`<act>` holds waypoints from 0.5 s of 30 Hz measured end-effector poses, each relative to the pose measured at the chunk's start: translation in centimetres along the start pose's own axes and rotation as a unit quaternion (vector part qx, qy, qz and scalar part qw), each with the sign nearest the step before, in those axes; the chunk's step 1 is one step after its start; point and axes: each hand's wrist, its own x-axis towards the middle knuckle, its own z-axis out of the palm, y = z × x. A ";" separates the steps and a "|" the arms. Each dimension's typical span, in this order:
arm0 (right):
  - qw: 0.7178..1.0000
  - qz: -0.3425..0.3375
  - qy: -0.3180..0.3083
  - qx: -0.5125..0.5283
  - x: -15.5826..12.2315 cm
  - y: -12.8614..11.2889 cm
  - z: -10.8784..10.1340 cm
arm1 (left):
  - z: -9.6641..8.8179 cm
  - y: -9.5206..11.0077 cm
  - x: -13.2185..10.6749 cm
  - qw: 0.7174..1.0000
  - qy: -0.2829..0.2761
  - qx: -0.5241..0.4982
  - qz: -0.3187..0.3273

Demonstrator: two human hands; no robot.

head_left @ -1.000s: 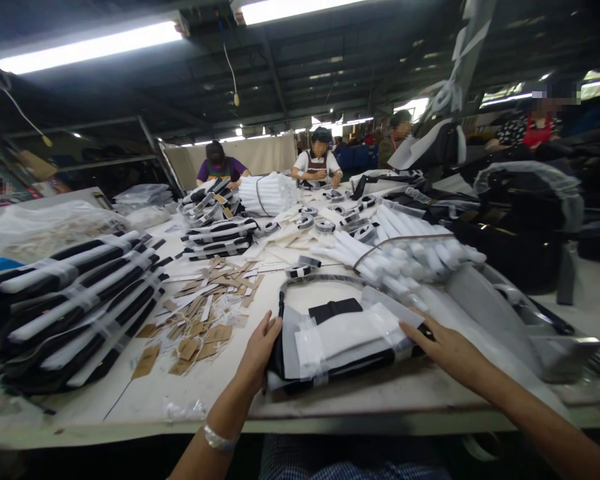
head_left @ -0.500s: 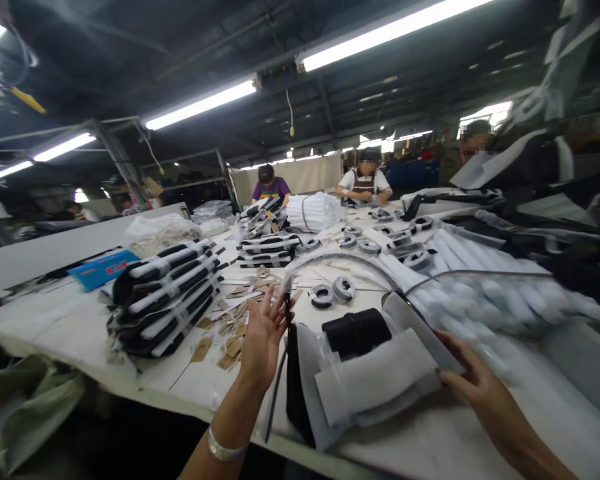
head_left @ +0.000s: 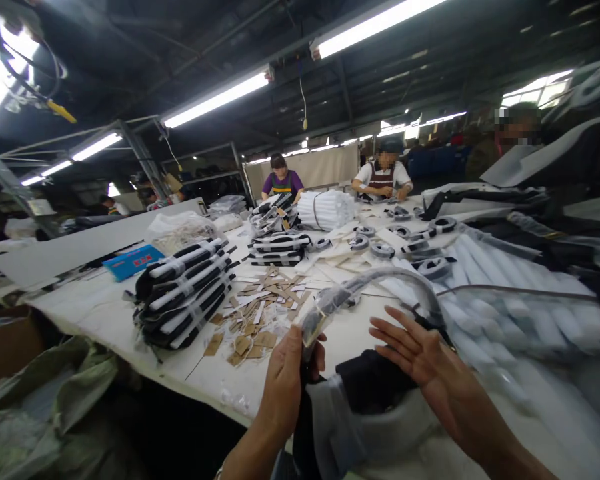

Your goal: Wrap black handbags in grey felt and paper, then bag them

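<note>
A black bag (head_left: pixel 306 437) partly covered in greyish-white sheeting (head_left: pixel 336 421) stands at the table's front edge. Its arched handle (head_left: pixel 405 275) is sleeved in clear plastic. My left hand (head_left: pixel 283 383) is closed round the handle's left end, thumb on top. Over the bag's right side, my right hand (head_left: pixel 433 367) is open with its fingers stretched toward the left; it holds nothing. A black piece (head_left: pixel 370 383) lies in the bag's mouth, partly behind the right hand.
Brown tags (head_left: pixel 250 333) lie loose left of the bag, beside a stack of black bundles (head_left: pixel 185 293) and a blue box (head_left: pixel 134 261). White rolls (head_left: pixel 505 313) fill the right side. Wrapped rings (head_left: pixel 383 250) lie farther back. Two people (head_left: pixel 283 179) work across the table.
My left hand has gone from open beside the handle to closed on its left end. My right hand has let go of the bag's right edge and moved left and up, now open.
</note>
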 end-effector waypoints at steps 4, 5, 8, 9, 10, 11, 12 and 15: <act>0.981 0.001 -0.046 0.187 2.3 -3.3 4.2 | -0.9 -0.7 -3.1 0.983 -0.062 0.163 0.050; 0.977 -0.012 -0.027 0.210 2.4 -4.1 4.8 | -1.4 -0.8 -3.6 0.975 -0.078 0.198 0.066; 0.967 -0.045 0.049 0.245 2.1 -6.0 5.6 | -3.0 -0.4 -4.4 0.965 -0.115 0.226 0.073; 0.964 -0.045 0.065 0.253 1.9 -6.4 5.7 | -3.4 0.1 -4.2 0.968 -0.120 0.210 0.064; 0.962 -0.041 0.074 0.260 1.7 -6.8 5.7 | -3.7 0.7 -3.9 0.974 -0.123 0.183 0.056; 0.960 -0.035 0.075 0.266 1.7 -7.0 5.8 | -3.9 1.4 -3.4 0.980 -0.125 0.148 0.049; 0.959 -0.028 0.073 0.272 1.7 -7.2 5.9 | -3.8 2.2 -2.9 0.984 -0.130 0.110 0.043; 0.958 -0.015 0.065 0.278 2.4 -7.8 6.4 | -2.6 4.3 -1.2 0.982 -0.178 0.060 0.025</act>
